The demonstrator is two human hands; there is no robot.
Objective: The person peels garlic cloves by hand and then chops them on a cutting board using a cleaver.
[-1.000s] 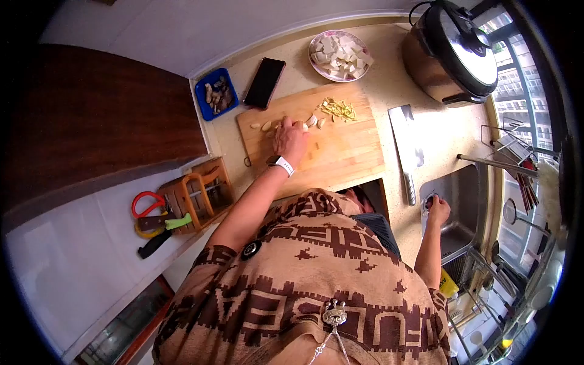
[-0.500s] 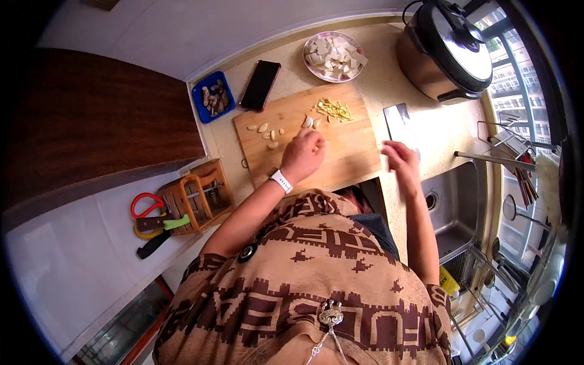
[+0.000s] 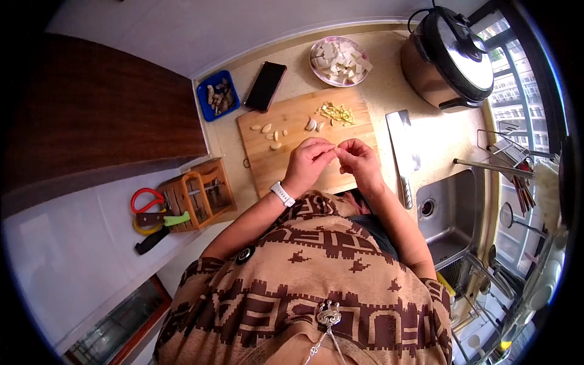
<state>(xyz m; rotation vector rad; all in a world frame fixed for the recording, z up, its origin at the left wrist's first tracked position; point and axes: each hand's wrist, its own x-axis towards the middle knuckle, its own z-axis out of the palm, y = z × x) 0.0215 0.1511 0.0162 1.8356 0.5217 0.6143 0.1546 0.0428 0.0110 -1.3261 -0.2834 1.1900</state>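
Cutting board (image 3: 261,167), right half: from afar I see the left hand (image 3: 306,164) and right hand (image 3: 363,165) meet, thumbs and fingertips pinched together on, probably, a garlic clove, mostly hidden. I favour light, opposed pinches, clear of the yellow strips (image 3: 336,113) near the far right corner; loose cloves (image 3: 266,128) lie towards the left edge.

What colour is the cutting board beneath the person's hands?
The cutting board is a light yellowish tan, seen best in the head view.
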